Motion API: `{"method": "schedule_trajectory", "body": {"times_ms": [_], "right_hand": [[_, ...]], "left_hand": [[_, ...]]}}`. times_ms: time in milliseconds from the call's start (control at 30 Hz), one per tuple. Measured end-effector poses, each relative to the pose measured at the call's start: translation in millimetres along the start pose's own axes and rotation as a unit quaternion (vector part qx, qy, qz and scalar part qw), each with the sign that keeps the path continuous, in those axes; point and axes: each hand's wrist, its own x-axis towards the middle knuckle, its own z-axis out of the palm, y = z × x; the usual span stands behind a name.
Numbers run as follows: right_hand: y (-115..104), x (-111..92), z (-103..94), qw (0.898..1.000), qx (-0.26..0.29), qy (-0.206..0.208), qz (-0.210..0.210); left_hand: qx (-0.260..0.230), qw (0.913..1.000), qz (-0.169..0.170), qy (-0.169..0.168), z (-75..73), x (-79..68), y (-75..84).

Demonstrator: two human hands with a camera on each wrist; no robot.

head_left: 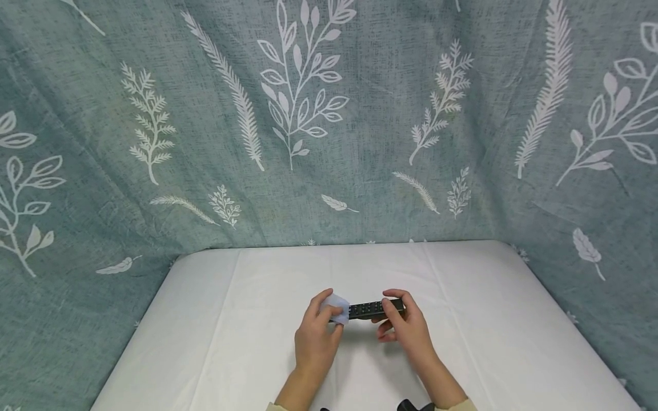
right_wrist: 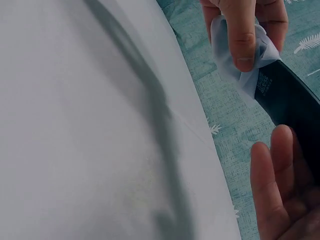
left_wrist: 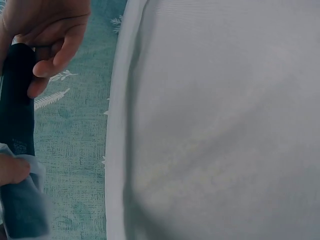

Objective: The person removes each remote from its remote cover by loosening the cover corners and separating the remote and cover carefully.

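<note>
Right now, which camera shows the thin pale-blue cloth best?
The right wrist view: the thin pale-blue cloth looks large, its folds clear. The left wrist view crops it; the head view shows it small, partly behind the left hand.

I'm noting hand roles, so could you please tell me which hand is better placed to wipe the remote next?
Probably the left hand: it pinches the cloth around one end of the remote, while the right hand grips the other.
</note>
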Motion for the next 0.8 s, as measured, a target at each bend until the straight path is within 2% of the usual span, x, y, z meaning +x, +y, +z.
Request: {"method": "schedule_trajectory", "body": {"times_ms": [133,267,633,700,800], "right_hand": [[2,-1,0.0,1.000,0.011,0.005,0.000],[5,-1,-0.7,1.000,0.007,0.014,-0.004],[9,-2,-6.3,0.999,0.006,0.038,-0.001],[10,-2,-7.3,0.999,0.006,0.039,-0.007],[11,-2,-8.4,0.999,0.007,0.039,-0.020]], "left_hand": [[0.007,0.9999,0.008,-0.004,-0.6,-0.1,0.7],[0.008,0.9996,0.010,-0.023,-1.2,-0.7,0.1],[0.000,0.9917,0.030,-0.125,-8.7,-4.5,-6.0],[-0.005,0.9911,0.025,-0.130,-9.7,-3.8,-6.0],[-0.023,0.9926,0.007,-0.119,-10.6,-1.1,-4.5]]}}
